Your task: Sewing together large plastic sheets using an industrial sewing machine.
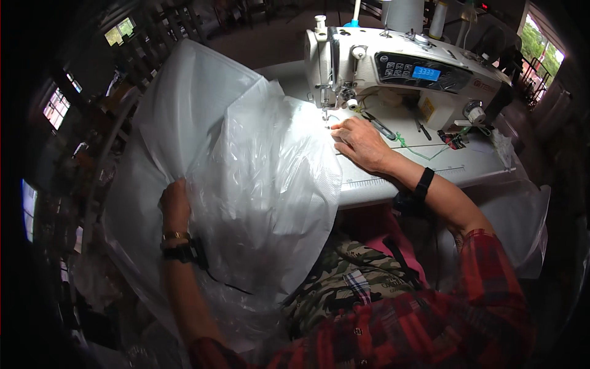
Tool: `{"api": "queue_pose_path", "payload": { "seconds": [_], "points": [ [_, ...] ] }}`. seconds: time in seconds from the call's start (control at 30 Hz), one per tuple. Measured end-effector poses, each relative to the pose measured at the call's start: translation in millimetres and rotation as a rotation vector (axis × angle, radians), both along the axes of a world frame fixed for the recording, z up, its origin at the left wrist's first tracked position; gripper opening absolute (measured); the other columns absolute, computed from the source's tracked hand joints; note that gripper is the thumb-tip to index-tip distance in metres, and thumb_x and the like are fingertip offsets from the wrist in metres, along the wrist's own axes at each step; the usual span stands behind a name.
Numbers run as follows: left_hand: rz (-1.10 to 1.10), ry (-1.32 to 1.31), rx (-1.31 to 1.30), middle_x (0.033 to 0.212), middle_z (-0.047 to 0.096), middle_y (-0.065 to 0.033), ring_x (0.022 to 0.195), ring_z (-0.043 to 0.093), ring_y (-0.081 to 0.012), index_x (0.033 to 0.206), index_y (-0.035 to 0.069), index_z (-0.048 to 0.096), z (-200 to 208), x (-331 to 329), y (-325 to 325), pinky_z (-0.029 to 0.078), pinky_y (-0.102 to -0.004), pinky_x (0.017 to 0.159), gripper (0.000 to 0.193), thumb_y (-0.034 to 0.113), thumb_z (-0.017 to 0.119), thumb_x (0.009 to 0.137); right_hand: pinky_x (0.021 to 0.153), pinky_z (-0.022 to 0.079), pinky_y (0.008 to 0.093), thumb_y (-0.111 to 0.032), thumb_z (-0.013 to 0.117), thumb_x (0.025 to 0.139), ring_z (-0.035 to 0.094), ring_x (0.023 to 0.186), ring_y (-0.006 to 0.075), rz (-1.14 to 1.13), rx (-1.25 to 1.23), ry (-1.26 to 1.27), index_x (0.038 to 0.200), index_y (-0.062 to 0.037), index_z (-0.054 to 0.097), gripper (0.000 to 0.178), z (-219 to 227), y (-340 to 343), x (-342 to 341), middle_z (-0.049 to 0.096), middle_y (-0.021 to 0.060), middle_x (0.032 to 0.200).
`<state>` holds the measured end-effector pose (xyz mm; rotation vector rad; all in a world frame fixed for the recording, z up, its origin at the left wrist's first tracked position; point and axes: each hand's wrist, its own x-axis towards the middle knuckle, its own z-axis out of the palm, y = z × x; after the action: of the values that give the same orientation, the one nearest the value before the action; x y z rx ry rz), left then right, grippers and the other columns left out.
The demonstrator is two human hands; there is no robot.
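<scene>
Left grip (176,202) on white sack (261,175)

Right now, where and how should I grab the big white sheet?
Probably pinch the white sheet where its folds gather by the left hand, coming from its left side: those creases give something to hold. Its right edge lies near the sewing machine.

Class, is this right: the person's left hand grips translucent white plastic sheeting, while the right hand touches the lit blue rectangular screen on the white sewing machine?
No: the head view shows the right hand beside the metal needle assembly, at the edge of the sheeting, not touching the screen. The left hand does grip the sheeting.
</scene>
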<state>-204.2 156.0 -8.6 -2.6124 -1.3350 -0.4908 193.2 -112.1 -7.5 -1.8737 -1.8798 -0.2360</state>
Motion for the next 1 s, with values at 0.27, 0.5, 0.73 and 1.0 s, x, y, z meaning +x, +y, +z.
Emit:
{"api": "queue_pose_path", "payload": {
  "seconds": [0.27,0.5,0.73,1.0],
  "points": [
    [0.362,-0.374,-0.483,0.081,0.064,-0.0186,0.081,0.065,-0.0278,0.09,-0.002,0.063,6.5,-84.8,-86.4,0.046,-0.0445,0.071,0.027,0.023,0.055,0.095,0.068,0.048,0.0367,-0.013,0.066,0.081,0.061,0.076,0.0253,0.29,0.388,-0.064,0.087,-0.0085,0.062,0.009,-16.4,-57.7,-39.1,0.065,0.0051,0.088],
    [0.226,-1.298,-0.126,0.126,0.059,-0.0147,0.116,0.057,-0.0257,0.127,0.0,0.057,-97.1,-213.5,-136.1,0.044,-0.0361,0.098,0.044,0.035,0.046,0.102,0.076,0.051,0.039,-0.028,0.07,0.087,0.063,0.085,0.0305,0.277,-0.019,0.495,0.089,-0.0044,0.065,0.025,-74.1,-115.2,-113.0,0.065,0.0105,0.087],
    [0.129,-1.084,0.442,0.114,0.06,-0.017,0.1,0.058,-0.0297,0.119,0.004,0.059,-61.6,-252.1,-75.2,0.045,-0.044,0.089,0.038,0.035,0.048,0.1,0.096,0.045,0.032,-0.022,0.064,0.094,0.057,0.111,0.0162,0.51,-0.375,1.655,0.131,-0.0002,0.056,0.044,-112.1,-37.9,-161.5,0.064,0.0079,0.12],
    [-0.058,-0.961,0.842,0.086,0.065,-0.0169,0.071,0.061,-0.0332,0.093,0.005,0.068,61.4,-198.7,-27.6,0.047,-0.0516,0.067,0.033,0.036,0.058,0.094,0.094,0.046,0.0316,-0.023,0.063,0.093,0.059,0.105,0.016,0.594,-0.671,1.896,0.12,0.0017,0.061,0.036,-20.7,-82.0,-193.1,0.064,0.0061,0.115]
  ]
}}
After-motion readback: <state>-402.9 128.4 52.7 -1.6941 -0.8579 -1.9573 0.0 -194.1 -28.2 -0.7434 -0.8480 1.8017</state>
